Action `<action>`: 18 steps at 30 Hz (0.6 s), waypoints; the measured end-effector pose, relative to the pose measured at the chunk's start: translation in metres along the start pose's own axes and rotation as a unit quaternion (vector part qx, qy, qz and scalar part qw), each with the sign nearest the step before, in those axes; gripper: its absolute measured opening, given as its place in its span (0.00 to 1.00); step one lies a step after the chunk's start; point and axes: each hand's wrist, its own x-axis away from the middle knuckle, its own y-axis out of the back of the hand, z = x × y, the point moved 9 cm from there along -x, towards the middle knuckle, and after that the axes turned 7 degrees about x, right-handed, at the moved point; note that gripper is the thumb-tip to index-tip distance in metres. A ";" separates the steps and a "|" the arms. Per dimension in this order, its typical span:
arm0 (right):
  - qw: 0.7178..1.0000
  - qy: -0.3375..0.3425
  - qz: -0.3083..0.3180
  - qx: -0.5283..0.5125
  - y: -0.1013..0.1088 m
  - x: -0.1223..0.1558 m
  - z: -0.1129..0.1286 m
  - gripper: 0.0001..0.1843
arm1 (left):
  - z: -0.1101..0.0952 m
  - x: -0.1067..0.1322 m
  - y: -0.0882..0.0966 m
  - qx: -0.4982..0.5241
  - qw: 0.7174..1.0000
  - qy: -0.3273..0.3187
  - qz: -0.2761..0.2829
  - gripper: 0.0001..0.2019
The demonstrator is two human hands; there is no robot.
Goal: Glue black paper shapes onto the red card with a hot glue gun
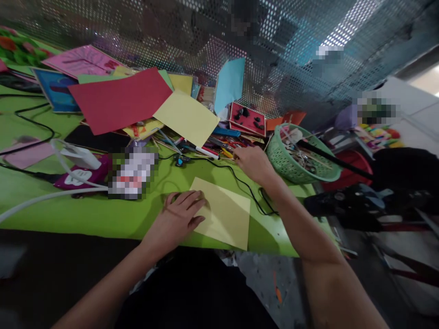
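Observation:
My left hand (181, 212) lies palm down on the left edge of a pale yellow sheet of paper (228, 217), its fingers extended. The sheet rests flat near the front edge of the green table (85, 217). Farther back, my right hand (254, 164) reaches into a heap of pens and pencils, just left of a green basket (291, 160). Its fingers are bent together at the heap, and what they grip, if anything, is hidden. A white marker (206, 152) and a yellow pencil (226, 153) lie beside its fingertips.
Coloured cards, among them a red sheet (120, 100) and a pale yellow card (187, 116), pile up along the back. A purple power strip (84, 173) with cables stands left. A thin black cable (236, 176) runs beside the paper. Scissors and sticks fill the basket.

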 end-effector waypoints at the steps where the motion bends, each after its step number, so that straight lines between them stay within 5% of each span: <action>1: 0.999 -0.004 -0.007 -0.036 0.006 0.008 -0.007 0.10 | 0.000 0.000 0.000 0.001 1.000 -0.001 -0.003 0.17; 8: 0.954 -0.065 -0.082 -0.281 0.032 0.055 -0.052 0.08 | 0.007 -0.001 0.007 0.041 0.999 0.003 -0.034 0.17; 12: 0.906 -0.133 -0.125 -0.382 0.029 0.073 -0.066 0.08 | 0.016 -0.016 0.023 0.179 0.979 0.044 -0.082 0.16; 14: 0.878 -0.163 -0.161 -0.420 0.029 0.081 -0.065 0.07 | 0.023 -0.030 0.025 0.308 0.942 0.098 -0.095 0.17; 18: 0.833 -0.193 -0.245 -0.456 0.034 0.097 -0.041 0.05 | 0.031 -0.060 0.007 0.569 0.786 0.216 -0.110 0.24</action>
